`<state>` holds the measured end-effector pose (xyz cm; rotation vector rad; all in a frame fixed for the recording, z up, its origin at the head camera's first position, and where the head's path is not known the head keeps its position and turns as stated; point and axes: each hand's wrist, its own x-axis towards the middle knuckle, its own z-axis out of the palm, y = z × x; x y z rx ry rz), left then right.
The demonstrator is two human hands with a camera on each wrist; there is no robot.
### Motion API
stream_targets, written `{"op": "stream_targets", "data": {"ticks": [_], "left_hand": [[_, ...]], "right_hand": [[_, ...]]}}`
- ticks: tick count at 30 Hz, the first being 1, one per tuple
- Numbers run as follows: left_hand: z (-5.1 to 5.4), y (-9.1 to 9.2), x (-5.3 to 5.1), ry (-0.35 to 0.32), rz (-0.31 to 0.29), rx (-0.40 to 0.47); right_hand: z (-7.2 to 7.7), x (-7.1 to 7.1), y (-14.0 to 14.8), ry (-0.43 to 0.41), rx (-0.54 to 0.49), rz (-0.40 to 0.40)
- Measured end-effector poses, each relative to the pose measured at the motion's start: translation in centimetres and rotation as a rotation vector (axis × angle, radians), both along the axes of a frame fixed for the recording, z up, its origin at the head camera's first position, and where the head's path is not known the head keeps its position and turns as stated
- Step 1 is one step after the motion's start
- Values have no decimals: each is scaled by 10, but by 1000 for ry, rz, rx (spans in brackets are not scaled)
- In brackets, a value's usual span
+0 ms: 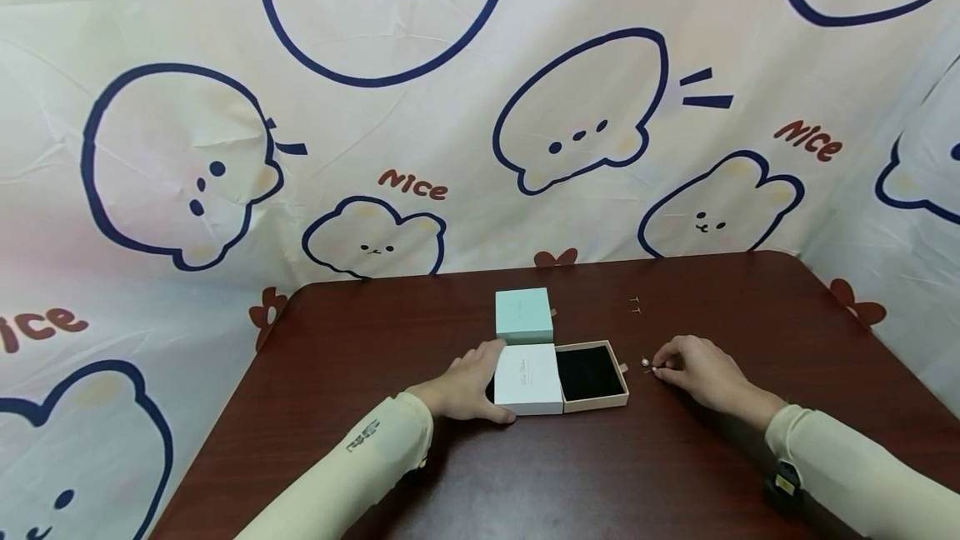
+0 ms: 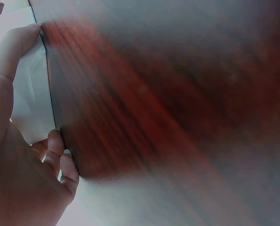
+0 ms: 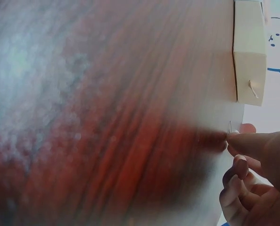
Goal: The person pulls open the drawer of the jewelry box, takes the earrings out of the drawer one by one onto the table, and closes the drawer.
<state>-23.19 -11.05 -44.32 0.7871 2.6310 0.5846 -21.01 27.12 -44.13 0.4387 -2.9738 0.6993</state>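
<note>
My left hand (image 1: 468,386) grips the white box (image 1: 527,379) at its left end, thumb at the near side and fingers at the far side. From the box's right side a drawer (image 1: 624,386) with a black lining stands pulled out, a small tab on its end. To the right of it, my right hand (image 1: 701,369) pinches a tiny pearl earring (image 1: 654,369) between thumb and forefinger, just above or at the table. A second pearl (image 1: 645,362) shows beside those fingertips. In the right wrist view a thin pin (image 3: 231,126) sticks up at the fingertips.
A mint-green box (image 1: 523,315) lies directly behind the white one. Two tiny stud-like pieces (image 1: 636,305) lie farther back on the dark wooden table (image 1: 420,315). A patterned cloth (image 1: 465,132) hangs behind the table.
</note>
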Motion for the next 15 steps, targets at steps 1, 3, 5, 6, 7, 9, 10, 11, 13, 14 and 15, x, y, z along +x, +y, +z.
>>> {"op": "stream_targets", "data": {"ticks": [1, 3, 5, 6, 7, 9, 10, 11, 13, 14, 15], "left_hand": [[0, 0, 0, 0, -1, 2], [1, 0, 0, -1, -2, 6], [1, 0, 0, -2, -2, 8], [1, 0, 0, -2, -2, 10], [1, 0, 0, -2, -1, 10], [2, 0, 0, -1, -1, 10], [1, 0, 0, -1, 0, 10], [1, 0, 0, -1, 0, 10], [1, 0, 0, 1, -1, 9], [1, 0, 0, 2, -1, 9], [1, 0, 0, 3, -2, 8]], "right_hand": [[0, 0, 0, 1, -1, 1], [0, 1, -1, -2, -3, -2], [0, 1, 0, -2, -2, -1], [0, 0, 0, -1, -2, 2], [0, 1, 0, -2, -1, 1], [0, 1, 0, -2, 1, 2], [0, 0, 0, -2, 2, 4], [0, 0, 0, -2, 2, 5], [0, 0, 1, -1, 5, 5], [0, 0, 1, 0, 5, 5], [0, 0, 1, 1, 5, 5]]}}
